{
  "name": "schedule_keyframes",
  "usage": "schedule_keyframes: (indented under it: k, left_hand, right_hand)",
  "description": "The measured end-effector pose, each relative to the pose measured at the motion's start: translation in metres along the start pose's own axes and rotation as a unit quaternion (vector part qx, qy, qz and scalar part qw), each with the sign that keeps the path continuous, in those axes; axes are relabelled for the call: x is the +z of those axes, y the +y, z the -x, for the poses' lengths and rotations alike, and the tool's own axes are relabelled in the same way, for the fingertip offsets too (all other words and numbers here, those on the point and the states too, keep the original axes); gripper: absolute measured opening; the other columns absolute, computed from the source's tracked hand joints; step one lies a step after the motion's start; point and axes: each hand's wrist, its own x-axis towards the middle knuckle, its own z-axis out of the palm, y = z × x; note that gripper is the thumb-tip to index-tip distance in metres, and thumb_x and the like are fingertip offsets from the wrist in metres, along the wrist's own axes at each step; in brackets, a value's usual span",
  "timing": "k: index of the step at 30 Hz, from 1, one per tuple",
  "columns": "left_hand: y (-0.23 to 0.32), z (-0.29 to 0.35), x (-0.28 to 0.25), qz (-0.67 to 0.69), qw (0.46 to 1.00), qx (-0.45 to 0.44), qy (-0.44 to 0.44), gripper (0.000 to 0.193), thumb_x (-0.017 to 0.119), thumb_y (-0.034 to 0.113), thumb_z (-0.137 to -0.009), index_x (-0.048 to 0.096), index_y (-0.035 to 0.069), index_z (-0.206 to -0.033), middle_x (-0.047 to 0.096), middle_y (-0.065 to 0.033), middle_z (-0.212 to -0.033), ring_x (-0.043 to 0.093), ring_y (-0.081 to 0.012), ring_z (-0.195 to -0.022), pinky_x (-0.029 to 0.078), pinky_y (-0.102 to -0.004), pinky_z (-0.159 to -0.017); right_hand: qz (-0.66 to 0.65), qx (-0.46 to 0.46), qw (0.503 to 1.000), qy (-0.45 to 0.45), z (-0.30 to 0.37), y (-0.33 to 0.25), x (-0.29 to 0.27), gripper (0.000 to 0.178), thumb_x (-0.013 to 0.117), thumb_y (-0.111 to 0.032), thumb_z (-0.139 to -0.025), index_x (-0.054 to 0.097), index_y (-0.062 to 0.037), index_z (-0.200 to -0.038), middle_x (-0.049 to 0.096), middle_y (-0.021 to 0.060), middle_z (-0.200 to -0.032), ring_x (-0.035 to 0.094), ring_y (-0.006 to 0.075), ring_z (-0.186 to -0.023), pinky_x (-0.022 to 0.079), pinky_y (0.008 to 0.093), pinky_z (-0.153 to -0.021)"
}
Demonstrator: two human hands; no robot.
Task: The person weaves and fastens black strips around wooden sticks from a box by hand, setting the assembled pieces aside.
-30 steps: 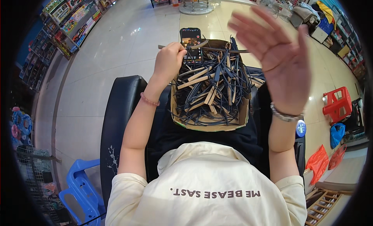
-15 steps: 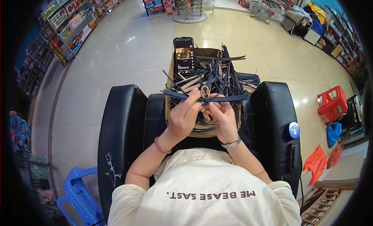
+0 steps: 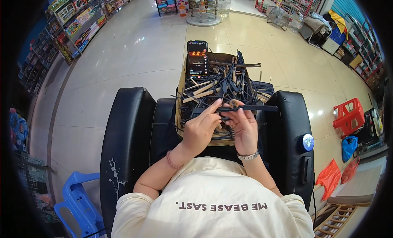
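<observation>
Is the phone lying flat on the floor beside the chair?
No, the phone stands propped at the far end of the cardboard box of dark strips, beyond both hands, well off the floor.

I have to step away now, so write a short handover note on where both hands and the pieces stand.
Left hand: pinching the left end of a long dark strip.
Right hand: gripping the same strip near its middle, by a small round tan piece.
Cardboard box on the lap: heaped with dark and wooden strips, a phone propped at its far edge.
Done: one strip lifted out.
Left: the heap in the box.
</observation>
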Motion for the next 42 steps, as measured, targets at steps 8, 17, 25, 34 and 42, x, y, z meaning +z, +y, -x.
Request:
schedule_keyframes:
  k: [8, 17, 25, 34, 42]
  left_hand:
    - [0.010, -0.021, -0.024, 0.064, 0.996, -0.069, -0.011, 0.007, 0.066, -0.001, -0.084, 0.060, -0.001, -0.089, 0.068, -0.0121, -0.098, 0.066, -0.0271, -0.082, 0.052, -0.0315, -0.068]
    - [0.001, -0.024, -0.025, 0.166, 0.978, -0.115, -0.053, 0.007, 0.065, -0.001, -0.084, 0.059, -0.003, -0.086, 0.061, -0.0094, -0.082, 0.058, -0.0202, -0.071, 0.047, -0.0287, -0.065]
    - [-0.005, -0.035, -0.033, 0.171, 0.977, -0.058, -0.116, 0.008, 0.066, 0.000, -0.082, 0.059, -0.003, -0.085, 0.060, -0.0109, -0.081, 0.058, -0.0242, -0.071, 0.047, -0.0316, -0.064]
    - [0.003, -0.035, -0.022, 0.128, 0.990, -0.030, -0.058, 0.009, 0.066, -0.001, -0.081, 0.058, -0.001, -0.086, 0.061, -0.0113, -0.085, 0.059, -0.0270, -0.075, 0.048, -0.0330, -0.066]
    - [0.024, -0.020, -0.016, 0.124, 0.977, -0.173, -0.032, 0.008, 0.064, 0.005, -0.089, 0.058, 0.000, -0.089, 0.060, -0.0114, -0.069, 0.059, -0.0200, -0.056, 0.045, -0.0300, -0.053]
  right_hand:
    - [0.115, -0.084, 0.989, -0.033, 0.011, 0.008, 0.006, 0.022, 0.059, -0.006, -0.094, 0.063, 0.0037, -0.113, 0.066, 0.0092, -0.112, 0.062, 0.0093, -0.090, 0.052, 0.0247, -0.077]
    - [0.034, -0.043, 0.995, -0.084, 0.017, 0.011, 0.013, 0.030, 0.064, 0.005, -0.087, 0.056, 0.0031, -0.116, 0.065, 0.0087, -0.104, 0.065, 0.0161, -0.096, 0.052, 0.0283, -0.089]
    - [0.031, 0.003, 0.993, -0.115, 0.015, 0.011, 0.003, 0.026, 0.065, 0.005, -0.086, 0.057, 0.0025, -0.111, 0.065, 0.0090, -0.103, 0.065, 0.0154, -0.094, 0.054, 0.0292, -0.087]
    - [0.029, -0.045, 0.996, -0.071, 0.016, 0.009, 0.004, 0.028, 0.066, 0.007, -0.085, 0.057, 0.0020, -0.111, 0.066, 0.0094, -0.103, 0.066, 0.0148, -0.093, 0.055, 0.0282, -0.085]
    - [0.158, -0.216, 0.962, -0.058, 0.020, 0.005, 0.002, 0.029, 0.067, 0.009, -0.084, 0.059, 0.0038, -0.111, 0.067, 0.0111, -0.108, 0.064, 0.0138, -0.097, 0.051, 0.0248, -0.084]
